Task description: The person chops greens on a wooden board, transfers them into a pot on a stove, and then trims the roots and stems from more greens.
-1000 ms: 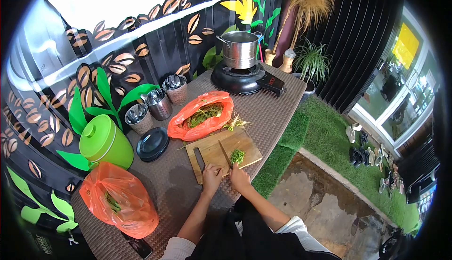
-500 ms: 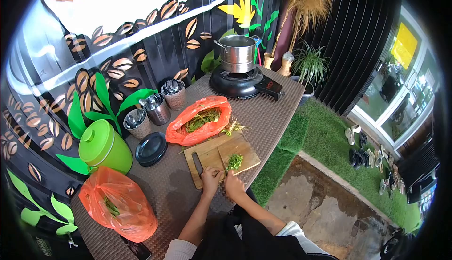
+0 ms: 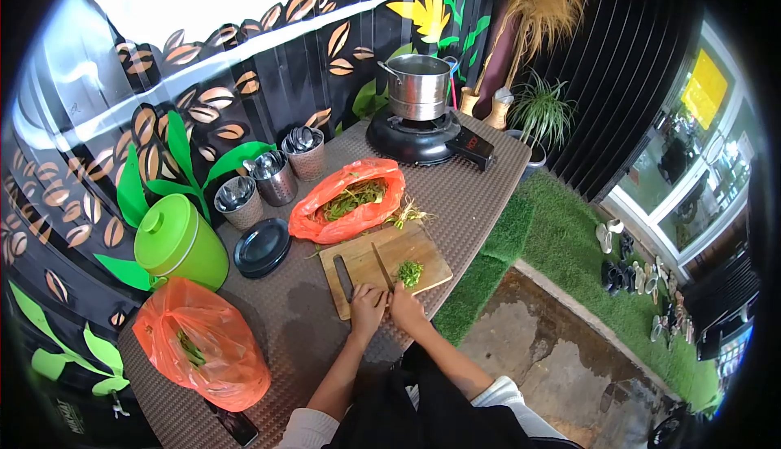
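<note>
My right hand [image 3: 407, 309] is closed around the handle of a knife [image 3: 381, 262], whose thin blade points away from me over the wooden cutting board [image 3: 355, 255]. Close on its left, my left hand [image 3: 368, 306] rests at the board's near edge with bent fingers drawn together; whatever lies under them is hidden. A small heap of chopped green herbs [image 3: 410, 272] sits on the board, right of the blade. Just behind the board, an orange plastic bag [image 3: 305, 223] stands open with leafy green stems [image 3: 358, 198] inside. Loose pale-rooted stems [image 3: 412, 214] lie at its right.
A steel pot [image 3: 418, 91] stands on a black burner [image 3: 407, 141] at the back. Left are cutlery cups [image 3: 273, 180], black plates [image 3: 262, 247], a green lidded bucket [image 3: 181, 241], another orange bag [image 3: 207, 351] and a phone [image 3: 236, 426]. The table's right edge [image 3: 492, 217] drops to artificial grass.
My left hand's fingers have moved from a pinch to lying bent over the board edge. The knife blade now shows more clearly beside them. The camera view has shifted slightly.
</note>
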Motion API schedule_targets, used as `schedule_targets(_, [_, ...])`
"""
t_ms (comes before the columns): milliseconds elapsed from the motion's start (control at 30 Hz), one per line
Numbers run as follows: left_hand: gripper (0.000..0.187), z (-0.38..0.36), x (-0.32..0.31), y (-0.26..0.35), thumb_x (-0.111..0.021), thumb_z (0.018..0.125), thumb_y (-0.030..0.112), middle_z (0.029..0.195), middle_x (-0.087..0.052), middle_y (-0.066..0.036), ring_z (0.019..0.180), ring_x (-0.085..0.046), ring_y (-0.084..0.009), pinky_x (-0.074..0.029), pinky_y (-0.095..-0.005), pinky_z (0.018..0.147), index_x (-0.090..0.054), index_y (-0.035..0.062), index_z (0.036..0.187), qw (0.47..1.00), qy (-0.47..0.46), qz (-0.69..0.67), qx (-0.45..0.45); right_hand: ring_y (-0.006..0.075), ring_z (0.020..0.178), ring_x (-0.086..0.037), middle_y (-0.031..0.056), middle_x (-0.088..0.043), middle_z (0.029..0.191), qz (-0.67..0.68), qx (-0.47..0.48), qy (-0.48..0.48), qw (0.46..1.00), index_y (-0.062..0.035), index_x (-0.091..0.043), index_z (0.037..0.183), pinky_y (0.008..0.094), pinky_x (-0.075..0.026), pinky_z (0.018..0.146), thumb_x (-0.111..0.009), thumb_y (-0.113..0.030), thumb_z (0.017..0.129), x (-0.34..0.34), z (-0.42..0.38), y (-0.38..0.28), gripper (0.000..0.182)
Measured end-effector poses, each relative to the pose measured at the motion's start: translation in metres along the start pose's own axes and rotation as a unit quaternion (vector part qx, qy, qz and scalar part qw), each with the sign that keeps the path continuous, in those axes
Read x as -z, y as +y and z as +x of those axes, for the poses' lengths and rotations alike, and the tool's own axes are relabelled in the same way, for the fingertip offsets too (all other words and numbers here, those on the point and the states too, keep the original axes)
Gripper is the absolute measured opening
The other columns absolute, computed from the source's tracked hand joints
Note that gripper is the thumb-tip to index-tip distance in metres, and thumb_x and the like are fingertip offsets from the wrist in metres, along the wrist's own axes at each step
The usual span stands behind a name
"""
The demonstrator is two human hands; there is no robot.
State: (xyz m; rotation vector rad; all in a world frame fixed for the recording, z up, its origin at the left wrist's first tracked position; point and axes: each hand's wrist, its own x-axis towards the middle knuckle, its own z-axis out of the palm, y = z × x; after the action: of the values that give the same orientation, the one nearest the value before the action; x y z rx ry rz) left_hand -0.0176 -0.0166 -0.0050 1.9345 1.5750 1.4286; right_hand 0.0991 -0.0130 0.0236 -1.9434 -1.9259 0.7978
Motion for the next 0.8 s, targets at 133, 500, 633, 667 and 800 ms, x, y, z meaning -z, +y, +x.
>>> schedule_targets(133, [0.009, 0.002, 0.002, 0.001, -0.067, 0.074, 0.005, 0.081, -0.060, -0.012, 0.081, -0.055, -0.0303, -0.045, -0.0384, 0.073, -0.067, 0.0001, 0.081, 0.999, -0.008, 0.007, -0.037, 0.0457, 0.085, -0.061, 0.0304, -0.061, 0.087, -0.013, 0.018, -0.022, 1.000, 0.0012, -0.039, 0.104, 0.0539, -0.049, 0.072, -0.045, -0.029, 0.093, 0.002, 0.006, 0.005, 0.033])
schedule_targets(500, [0.008, 0.003, 0.000, -0.006, -0.071, 0.071, 0.005, 0.080, -0.063, -0.011, 0.082, -0.058, -0.0275, -0.047, -0.0362, 0.074, -0.070, 0.0013, 0.078, 0.998, -0.014, -0.037, 0.041, 0.0465, 0.084, -0.061, 0.0309, -0.060, 0.092, -0.004, 0.019, -0.021, 1.000, 0.0022, -0.038, 0.110, 0.0538, -0.049, 0.073, -0.045, -0.027, 0.093, 0.000, 0.006, 0.006, 0.035])
schedule_targets(633, [0.010, 0.003, 0.002, -0.004, -0.070, 0.072, 0.006, 0.079, -0.061, -0.013, 0.080, -0.057, -0.0290, -0.047, -0.0365, 0.072, -0.070, -0.0001, 0.081, 0.999, -0.010, -0.036, 0.027, 0.0469, 0.084, -0.061, 0.0311, -0.060, 0.092, -0.031, -0.013, 0.011, 0.999, 0.0026, -0.038, 0.110, 0.0543, -0.049, 0.073, -0.044, -0.027, 0.093, -0.010, -0.019, -0.004, 0.035])
schedule_targets(667, [0.010, 0.003, 0.002, -0.004, -0.070, 0.072, 0.006, 0.079, -0.061, -0.013, 0.080, -0.057, -0.0290, -0.047, -0.0365, 0.072, -0.070, -0.0001, 0.081, 0.999, -0.010, -0.036, 0.029, 0.0469, 0.084, -0.061, 0.0311, -0.060, 0.092, -0.032, -0.013, 0.010, 0.999, 0.0026, -0.038, 0.110, 0.0543, -0.049, 0.073, -0.044, -0.027, 0.093, -0.009, -0.018, -0.003, 0.035])
schedule_targets(800, [0.010, 0.002, 0.000, -0.002, -0.070, 0.072, 0.007, 0.080, -0.061, -0.013, 0.081, -0.058, -0.0286, -0.047, -0.0362, 0.072, -0.070, -0.0005, 0.079, 0.998, -0.004, -0.038, 0.044, 0.0467, 0.083, -0.061, 0.0310, -0.061, 0.088, -0.021, -0.020, -0.010, 1.000, 0.0016, -0.039, 0.107, 0.0546, -0.049, 0.073, -0.044, -0.027, 0.093, 0.002, -0.006, -0.003, 0.033])
